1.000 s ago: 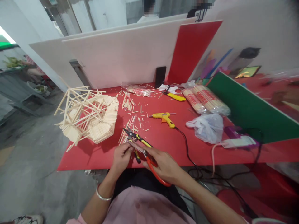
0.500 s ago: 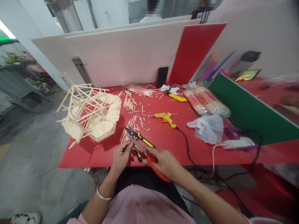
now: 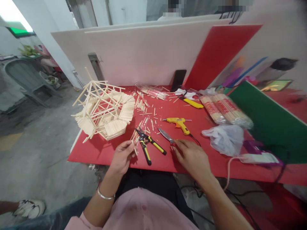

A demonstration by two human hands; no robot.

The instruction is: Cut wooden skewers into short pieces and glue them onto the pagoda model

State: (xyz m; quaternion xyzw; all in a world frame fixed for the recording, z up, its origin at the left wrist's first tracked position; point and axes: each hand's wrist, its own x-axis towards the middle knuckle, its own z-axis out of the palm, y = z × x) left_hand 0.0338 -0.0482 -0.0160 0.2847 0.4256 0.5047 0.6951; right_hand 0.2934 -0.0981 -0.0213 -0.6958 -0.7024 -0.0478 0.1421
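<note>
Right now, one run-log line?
left hand: pinching wooden stick | right hand: at scissors | pliers: lying between hands | glue gun: lying beyond scissors

We count: hands (image 3: 122, 157), two | stick model (image 3: 115, 127), one | scissors (image 3: 166, 135), one pair | yellow-handled pliers (image 3: 143, 136), two | glue gun (image 3: 178, 122), one | green board (image 3: 268, 126), one | silver bracelet (image 3: 105, 196), one

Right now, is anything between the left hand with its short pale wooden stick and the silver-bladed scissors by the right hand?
Yes: a black-and-yellow, plier-like tool lies on the red tabletop between the left hand, with its short pale wooden stick, and the silver-bladed scissors. Nothing visible separates the right hand from them.
</note>
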